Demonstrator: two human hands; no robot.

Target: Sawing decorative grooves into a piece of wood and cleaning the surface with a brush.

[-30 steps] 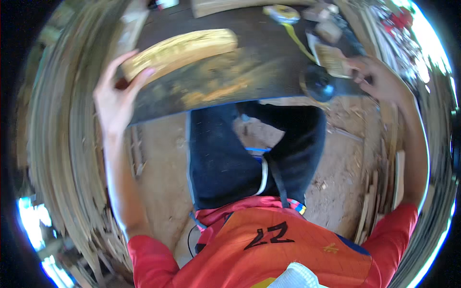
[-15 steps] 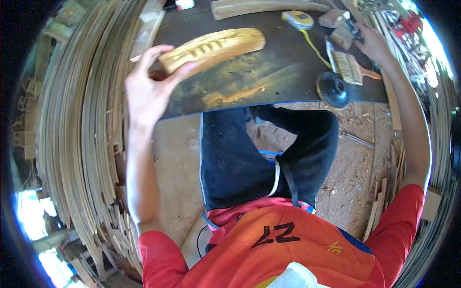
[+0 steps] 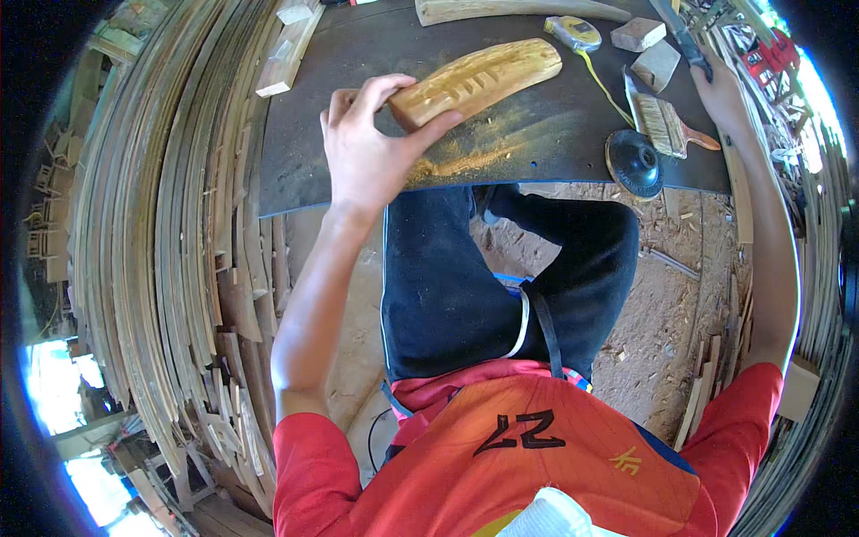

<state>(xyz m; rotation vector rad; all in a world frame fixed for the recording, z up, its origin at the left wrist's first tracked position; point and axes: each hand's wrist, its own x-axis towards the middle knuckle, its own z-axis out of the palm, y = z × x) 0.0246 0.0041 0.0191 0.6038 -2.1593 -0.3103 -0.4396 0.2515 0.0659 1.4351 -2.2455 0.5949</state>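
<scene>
My left hand [image 3: 369,134] is closed around the near-left end of a curved, yellowish piece of wood [image 3: 492,79], thumb along its lower side. A row of short notches is cut into the wood's face, and it is tilted above the dark tabletop [image 3: 309,125]. At the far right edge, my right hand [image 3: 723,97] is closed on the black handle of a long, narrow tool with a greyish blade [image 3: 676,29]. The blade points away from me; its kind is unclear. Close to that hand are a wood block [image 3: 656,67] and a flat paintbrush [image 3: 660,125].
A yellow tape measure [image 3: 574,34] lies with its tape pulled out. A black round disc pad [image 3: 634,164] sits at the near right edge. Beyond are another block [image 3: 638,34] and a curved wood length [image 3: 519,10]. Sawdust [image 3: 470,161] covers the near middle. Stacked boards [image 3: 170,224] stand left.
My left hand has moved right with the notched wood. My right hand has shifted slightly right and nearer, and the long tool's blade now shows beyond it, away from the blocks.
</scene>
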